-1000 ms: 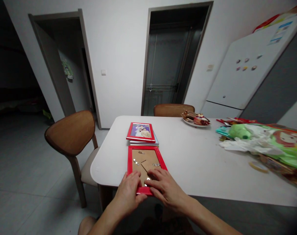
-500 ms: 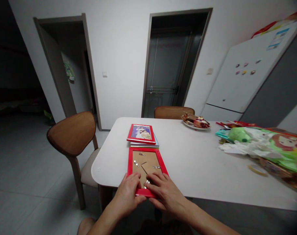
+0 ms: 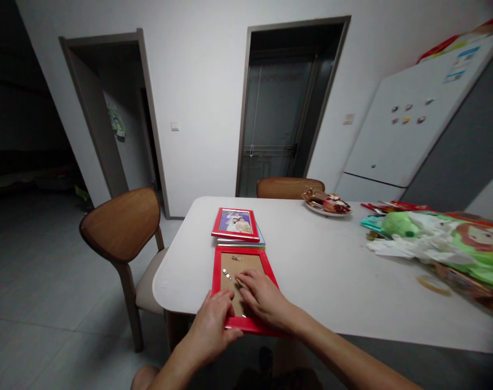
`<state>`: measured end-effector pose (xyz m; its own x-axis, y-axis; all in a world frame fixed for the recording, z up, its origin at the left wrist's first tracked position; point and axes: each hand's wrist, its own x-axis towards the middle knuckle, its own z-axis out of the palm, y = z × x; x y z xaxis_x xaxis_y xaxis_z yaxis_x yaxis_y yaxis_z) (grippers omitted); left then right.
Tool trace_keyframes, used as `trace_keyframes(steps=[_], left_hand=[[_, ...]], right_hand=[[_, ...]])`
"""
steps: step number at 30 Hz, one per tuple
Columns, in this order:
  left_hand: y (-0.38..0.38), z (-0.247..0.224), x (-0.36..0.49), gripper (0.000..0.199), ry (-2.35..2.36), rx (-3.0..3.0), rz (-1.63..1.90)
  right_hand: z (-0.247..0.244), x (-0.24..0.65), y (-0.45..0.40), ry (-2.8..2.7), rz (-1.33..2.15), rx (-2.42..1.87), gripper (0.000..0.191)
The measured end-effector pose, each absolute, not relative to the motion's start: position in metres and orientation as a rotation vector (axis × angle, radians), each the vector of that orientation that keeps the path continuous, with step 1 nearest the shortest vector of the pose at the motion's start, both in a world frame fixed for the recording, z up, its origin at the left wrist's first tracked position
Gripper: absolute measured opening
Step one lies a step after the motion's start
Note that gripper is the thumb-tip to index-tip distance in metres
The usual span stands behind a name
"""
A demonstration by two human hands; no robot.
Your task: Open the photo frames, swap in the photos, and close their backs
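A red picture frame (image 3: 217, 273) lies face down at the table's near edge, its brown backing board (image 3: 251, 262) facing up with small metal clips on it. My left hand (image 3: 214, 317) is closed on the frame's near left corner, thumb below the edge and fingers on top. Over the middle of the backing is my right hand (image 3: 265, 298). Its fingers are bent together at the dark slit in the board, and whatever lies between the fingertips is hidden. Just beyond, a second red picture frame (image 3: 256, 233) rests face up on a small stack, showing a photo of people.
On the white table (image 3: 311, 271) stands a plate (image 3: 331, 213) with wrapped items at the far side. Green packaging and crumpled white paper (image 3: 417, 244) cover the right end, with a roll of tape (image 3: 433, 285) beside them. Wooden chairs (image 3: 122, 225) stand left and behind.
My right hand has left the frame's near edge and moved forward onto the middle of the backing, covering most of the slit. My left hand keeps its hold on the near left corner.
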<state>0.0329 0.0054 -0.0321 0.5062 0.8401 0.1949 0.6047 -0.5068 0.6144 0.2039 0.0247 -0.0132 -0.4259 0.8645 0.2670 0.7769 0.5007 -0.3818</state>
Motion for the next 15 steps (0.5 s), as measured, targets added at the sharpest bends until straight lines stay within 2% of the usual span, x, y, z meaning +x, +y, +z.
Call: trace_keyframes(steps=[6, 15], left_hand=[[0.007, -0.035, 0.031, 0.036, 1.168, 2.309, 0.672], [0.006, -0.032, 0.031, 0.036, 1.184, 2.278, 0.633]], right_hand=[[-0.024, 0.183, 0.061, -2.403, 0.139, -1.456, 0.027], [-0.026, 0.181, 0.063, -2.337, 0.236, -1.445, 0.028]])
